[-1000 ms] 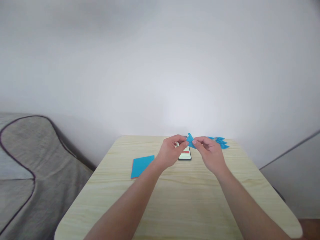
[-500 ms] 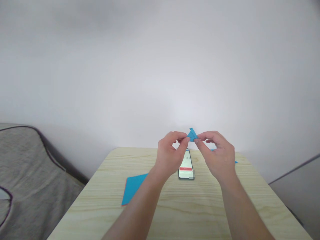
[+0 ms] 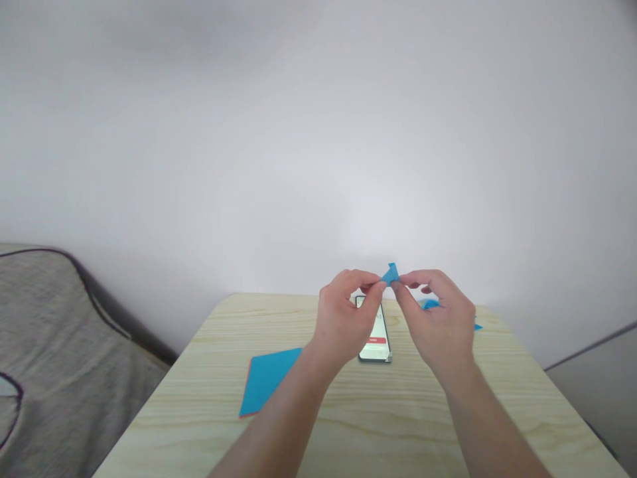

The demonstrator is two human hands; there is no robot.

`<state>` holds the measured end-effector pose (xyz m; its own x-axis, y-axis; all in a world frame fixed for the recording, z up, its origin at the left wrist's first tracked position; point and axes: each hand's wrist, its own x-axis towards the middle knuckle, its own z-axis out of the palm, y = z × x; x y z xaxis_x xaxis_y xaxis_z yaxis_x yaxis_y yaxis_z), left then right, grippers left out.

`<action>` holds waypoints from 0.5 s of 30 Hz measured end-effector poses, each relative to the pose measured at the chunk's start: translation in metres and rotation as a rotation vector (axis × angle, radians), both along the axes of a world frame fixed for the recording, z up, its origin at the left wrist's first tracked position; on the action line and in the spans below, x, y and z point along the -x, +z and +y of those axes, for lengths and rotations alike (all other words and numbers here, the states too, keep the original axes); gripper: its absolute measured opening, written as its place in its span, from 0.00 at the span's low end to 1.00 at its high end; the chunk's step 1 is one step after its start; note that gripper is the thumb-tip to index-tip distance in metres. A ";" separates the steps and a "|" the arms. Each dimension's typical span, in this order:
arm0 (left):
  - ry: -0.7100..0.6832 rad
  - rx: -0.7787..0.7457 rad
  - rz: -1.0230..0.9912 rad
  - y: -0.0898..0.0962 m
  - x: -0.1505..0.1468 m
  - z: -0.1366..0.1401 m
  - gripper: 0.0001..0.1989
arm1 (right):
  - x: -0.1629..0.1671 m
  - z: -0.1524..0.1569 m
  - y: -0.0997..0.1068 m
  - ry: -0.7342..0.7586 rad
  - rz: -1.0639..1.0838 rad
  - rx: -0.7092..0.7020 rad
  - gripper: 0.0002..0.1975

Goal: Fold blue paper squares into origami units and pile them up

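A small piece of folded blue paper [image 3: 391, 273] is held up over the far part of the table, with a narrow tip pointing upward. My left hand [image 3: 348, 318] pinches its left side between thumb and fingertips. On the other side, the thumb and fingers of my right hand [image 3: 438, 318] grip the lower right corner. Below and partly behind my left hand lies a phone [image 3: 374, 348] with a lit screen and a red button. Near my left forearm rests a stack of blue square paper [image 3: 269, 378] with a reddish edge, partly covered by the arm.
The light wooden table [image 3: 373, 425] meets a white wall [image 3: 318, 146] at the back. Behind my right hand lie blue folded pieces [image 3: 430, 304], mostly hidden. A grey cloth-covered surface [image 3: 64, 352] stands left of the table.
Both hands have shifted slightly right and down in view with the folded paper. The paper has turned, showing a narrower shape. More blue shows behind my right hand.
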<state>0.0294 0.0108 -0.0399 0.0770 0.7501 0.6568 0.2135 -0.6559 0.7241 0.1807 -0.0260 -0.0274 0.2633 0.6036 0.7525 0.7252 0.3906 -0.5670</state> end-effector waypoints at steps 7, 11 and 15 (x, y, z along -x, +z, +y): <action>0.013 0.024 -0.006 -0.001 -0.004 0.000 0.03 | -0.002 -0.002 -0.001 -0.009 -0.061 -0.059 0.02; 0.016 0.040 -0.002 0.001 -0.005 -0.001 0.03 | -0.002 -0.002 -0.002 -0.061 -0.107 -0.113 0.02; 0.015 0.048 -0.014 0.001 -0.005 -0.001 0.03 | -0.002 -0.001 -0.003 -0.052 -0.111 -0.117 0.04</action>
<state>0.0349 0.0096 -0.0387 0.0568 0.7816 0.6212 0.2122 -0.6175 0.7574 0.1823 -0.0272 -0.0307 0.2033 0.4980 0.8430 0.8019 0.4093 -0.4352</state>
